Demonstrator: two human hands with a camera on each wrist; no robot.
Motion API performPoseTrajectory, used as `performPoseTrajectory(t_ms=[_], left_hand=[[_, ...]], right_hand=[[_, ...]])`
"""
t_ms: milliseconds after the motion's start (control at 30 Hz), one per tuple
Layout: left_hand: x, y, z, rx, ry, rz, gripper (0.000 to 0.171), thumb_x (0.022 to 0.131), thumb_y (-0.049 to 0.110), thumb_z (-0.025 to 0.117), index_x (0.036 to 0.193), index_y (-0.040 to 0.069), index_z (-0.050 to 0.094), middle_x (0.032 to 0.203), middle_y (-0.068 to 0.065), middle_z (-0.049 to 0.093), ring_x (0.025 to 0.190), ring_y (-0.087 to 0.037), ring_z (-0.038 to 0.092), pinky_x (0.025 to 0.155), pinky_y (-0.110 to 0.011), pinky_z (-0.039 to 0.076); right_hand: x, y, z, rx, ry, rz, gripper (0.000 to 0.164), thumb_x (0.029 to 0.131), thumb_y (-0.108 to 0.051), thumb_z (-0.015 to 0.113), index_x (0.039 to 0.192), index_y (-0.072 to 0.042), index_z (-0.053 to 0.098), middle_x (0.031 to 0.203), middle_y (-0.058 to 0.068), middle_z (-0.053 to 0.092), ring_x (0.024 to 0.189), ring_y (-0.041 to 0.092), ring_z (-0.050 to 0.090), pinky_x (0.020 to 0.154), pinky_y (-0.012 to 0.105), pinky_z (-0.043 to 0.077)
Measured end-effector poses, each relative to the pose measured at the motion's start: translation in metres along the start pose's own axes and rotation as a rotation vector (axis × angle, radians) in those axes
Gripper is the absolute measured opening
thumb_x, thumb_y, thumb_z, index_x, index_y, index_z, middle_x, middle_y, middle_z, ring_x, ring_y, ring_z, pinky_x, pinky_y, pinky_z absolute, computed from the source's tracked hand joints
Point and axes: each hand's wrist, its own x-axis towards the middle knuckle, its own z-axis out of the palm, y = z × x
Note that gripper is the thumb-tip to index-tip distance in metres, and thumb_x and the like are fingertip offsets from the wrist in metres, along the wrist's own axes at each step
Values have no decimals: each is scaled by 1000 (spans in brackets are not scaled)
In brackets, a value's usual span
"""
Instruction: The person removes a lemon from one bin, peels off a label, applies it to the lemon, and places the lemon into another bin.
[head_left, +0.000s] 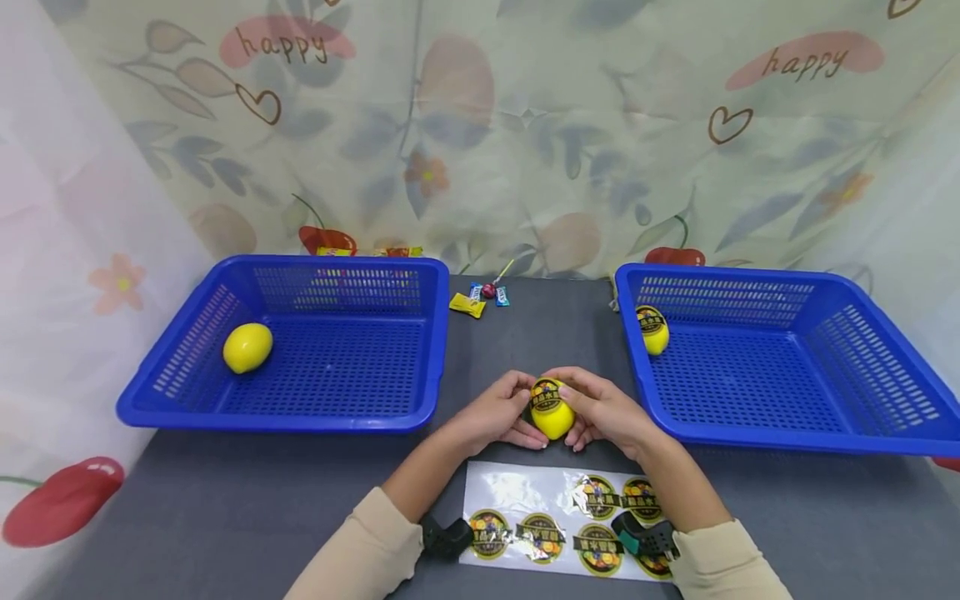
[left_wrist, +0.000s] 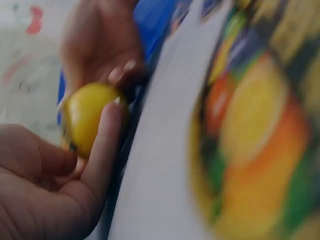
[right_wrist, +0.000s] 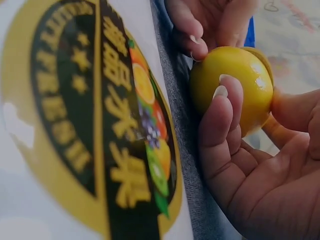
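Note:
Between both hands, in the middle of the head view, is a yellow lemon (head_left: 556, 421) with a round black-and-gold fruit sticker (head_left: 547, 395) on its upper side. My left hand (head_left: 504, 412) holds the lemon from the left, fingers curled about it. From the other side my right hand (head_left: 604, 406) grips it, thumb at the sticker's edge. The right wrist view shows the lemon (right_wrist: 232, 90) close up, with the sticker's rim at its far side. Just below the hands lies a white sticker sheet (head_left: 517, 485) with several round stickers.
A blue basket (head_left: 281, 423) on the left contains a plain lemon (head_left: 247, 347). The right blue basket (head_left: 787, 440) has a stickered lemon (head_left: 654, 332) against its left wall. Wrapped candies (head_left: 468, 305) and a lollipop (head_left: 489, 290) lie at the back, before the printed curtain (head_left: 525, 167).

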Motion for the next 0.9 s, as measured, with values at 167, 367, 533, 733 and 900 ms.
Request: performPoseTrajectory(t_ms=[167,367,533,733,900], left_hand=[[0,-6,22,133,129,127,35,102,-8,30,135,0,37,124,-22,46,55,-26,64,54,-40,58],[0,-8,26,271,182,210,39,96,-11,30,132,-3,39,118,-25,49,47,-25,60,45,-39,56],[3,-8,17,254,139,170,38,99,-9,28,134,0,41,118,-19,52,52,-24,61,50,-38,57],[6,-5,17,348,197,184,38,95,-13,35,129,0,45,114,-22,58,47,-24,62,44,-37,55],[9,-5,17,576,242,227,46,87,-18,48,130,0,48,106,-21,58,43,-19,60,40,-32,52]], right_hand=[[0,-1,4,-21,7,-13,39,109,-20,42,145,-6,44,111,20,57,57,18,60,53,28,54],[-1,-2,5,-50,15,-14,38,109,-20,41,145,-6,44,111,19,57,57,19,59,53,29,53],[-1,-1,5,-53,11,-9,38,109,-20,41,144,-7,44,112,19,57,57,19,59,53,29,53],[0,0,6,-57,-3,-17,38,109,-21,42,145,-7,44,112,20,57,58,19,59,54,29,53],[0,-1,7,-52,-14,-21,39,109,-21,41,146,-7,44,113,21,57,58,19,59,54,29,53]])
